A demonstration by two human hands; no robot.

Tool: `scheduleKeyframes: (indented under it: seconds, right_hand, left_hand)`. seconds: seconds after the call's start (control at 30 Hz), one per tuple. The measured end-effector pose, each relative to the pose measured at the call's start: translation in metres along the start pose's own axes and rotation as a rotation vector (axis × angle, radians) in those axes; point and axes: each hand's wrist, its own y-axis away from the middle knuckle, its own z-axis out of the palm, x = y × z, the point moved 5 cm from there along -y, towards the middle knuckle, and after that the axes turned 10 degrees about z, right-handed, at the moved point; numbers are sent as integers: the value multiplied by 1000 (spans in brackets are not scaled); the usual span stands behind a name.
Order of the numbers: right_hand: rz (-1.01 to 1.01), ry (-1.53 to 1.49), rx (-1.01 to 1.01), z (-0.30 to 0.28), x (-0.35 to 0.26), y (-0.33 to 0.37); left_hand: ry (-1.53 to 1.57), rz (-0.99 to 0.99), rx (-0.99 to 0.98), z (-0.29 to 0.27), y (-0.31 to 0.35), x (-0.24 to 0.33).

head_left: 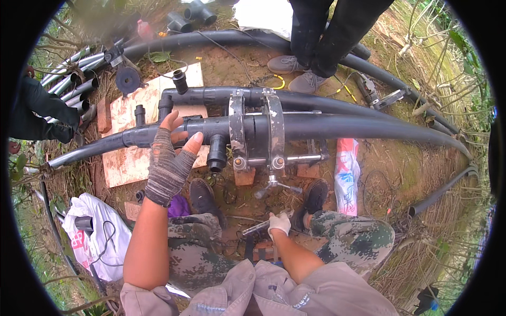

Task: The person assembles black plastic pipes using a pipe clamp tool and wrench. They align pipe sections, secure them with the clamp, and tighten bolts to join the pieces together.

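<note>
My left hand (171, 166), in a grey striped fingerless glove, is raised at the near side of a black plastic pipe (342, 126), thumb and fingers apart. Whether its fingertips touch the pipe I cannot tell. A short capped branch fitting (216, 152) juts from the pipe just right of the hand. Two worn metal clamp rings (275, 124) encircle the pipe, joined by a steel rod (303, 158), with a T-shaped screw handle (272, 182) below. Low between my knees, my right hand (279, 223), in a white glove, is closed around a metal bar (256, 228).
A second black pipe (305, 99) runs behind. Under the fittings lies a wooden board (126, 163). A person in dark trousers (327, 39) stands beyond; another person's sleeve (45, 113) is at left. White bags (100, 237) and a plastic-wrapped package (347, 176) lie nearby.
</note>
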Motion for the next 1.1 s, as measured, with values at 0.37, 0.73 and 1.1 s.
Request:
scheduleKeyframes:
  seconds: [0.37, 0.73, 1.1]
  right_hand:
    - [-206, -341, -475, -70, -65, 131]
    - [-1042, -50, -421, -295, -211, 157]
    - [-974, -81, -200, -286, -268, 123]
  left_hand:
    - [-60, -81, -121, 41, -27, -34]
    - [-572, -664, 263, -111, -72, -264]
    - [595, -953, 748, -120, -46, -350]
